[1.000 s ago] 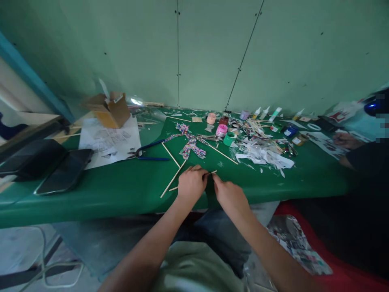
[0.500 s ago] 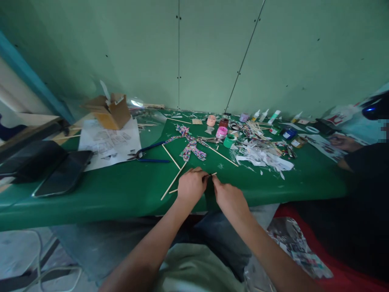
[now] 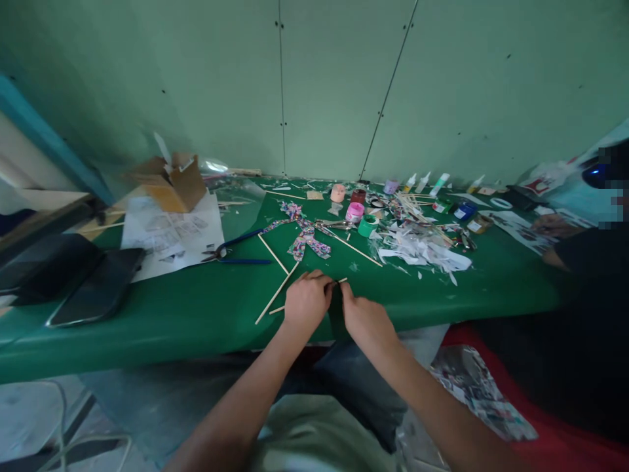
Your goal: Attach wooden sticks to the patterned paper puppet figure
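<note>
My left hand (image 3: 308, 298) is closed round a thin wooden stick (image 3: 343, 280), whose pale tip shows between both hands. My right hand (image 3: 368, 321) pinches at that same tip, thumb and finger together. A small dark bit at the fingertips is too small to name. Left of my hands, two loose wooden sticks (image 3: 276, 294) meet at an angle, and a short stick end pokes out beside my left wrist. Just beyond lies a figure covered in colourful speckled pieces (image 3: 305, 231). Blue-handled pliers (image 3: 223, 252) lie open to its left.
Paint jars (image 3: 354, 212), glue bottles (image 3: 410, 182) and a heap of paper scraps (image 3: 425, 249) spread over the right side. A cardboard box (image 3: 179, 187) stands on printed sheets (image 3: 170, 229) at left, near a phone (image 3: 101, 288). Another person's hand (image 3: 555, 226) rests at far right.
The view has shifted slightly, so everything sits a little further left. My hands keep nearly the same pose at the stick's tip.
</note>
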The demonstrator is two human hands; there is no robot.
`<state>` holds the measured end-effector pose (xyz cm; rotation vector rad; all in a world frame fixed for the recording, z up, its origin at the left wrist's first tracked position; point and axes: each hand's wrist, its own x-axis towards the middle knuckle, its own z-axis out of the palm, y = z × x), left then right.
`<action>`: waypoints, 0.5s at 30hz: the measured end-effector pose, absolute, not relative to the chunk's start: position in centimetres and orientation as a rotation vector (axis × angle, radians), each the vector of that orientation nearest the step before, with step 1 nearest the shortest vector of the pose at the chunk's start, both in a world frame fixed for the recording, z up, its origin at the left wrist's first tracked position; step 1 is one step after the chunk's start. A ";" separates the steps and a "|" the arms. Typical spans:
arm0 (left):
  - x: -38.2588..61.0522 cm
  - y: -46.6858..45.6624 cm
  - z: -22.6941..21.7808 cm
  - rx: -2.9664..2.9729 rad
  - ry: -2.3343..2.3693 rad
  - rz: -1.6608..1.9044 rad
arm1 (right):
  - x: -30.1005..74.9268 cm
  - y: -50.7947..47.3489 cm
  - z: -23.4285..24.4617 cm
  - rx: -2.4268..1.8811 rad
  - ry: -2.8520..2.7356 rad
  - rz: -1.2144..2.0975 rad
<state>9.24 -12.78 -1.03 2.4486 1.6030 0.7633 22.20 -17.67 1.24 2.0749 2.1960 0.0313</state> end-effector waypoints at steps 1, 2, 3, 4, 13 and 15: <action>9.2 -12.8 -1.1 2.457 1.609 0.777 | 22.4 -17.6 1.0 2.094 2.211 0.008; 9.2 -12.8 -1.2 2.462 1.614 0.789 | 22.7 -17.6 0.8 2.119 2.231 -0.023; 9.2 -12.9 -1.2 2.464 1.616 0.800 | 23.1 -17.5 0.6 2.150 2.252 -0.061; 9.2 -12.9 -1.3 2.465 1.612 0.808 | 23.4 -17.5 0.4 2.189 2.275 -0.099; 9.1 -13.2 -1.4 2.521 1.580 0.855 | 25.3 -17.9 -1.7 2.378 2.575 -0.042; 9.3 -13.2 -1.2 2.524 1.587 0.860 | 25.0 -18.2 -2.3 2.354 2.690 0.197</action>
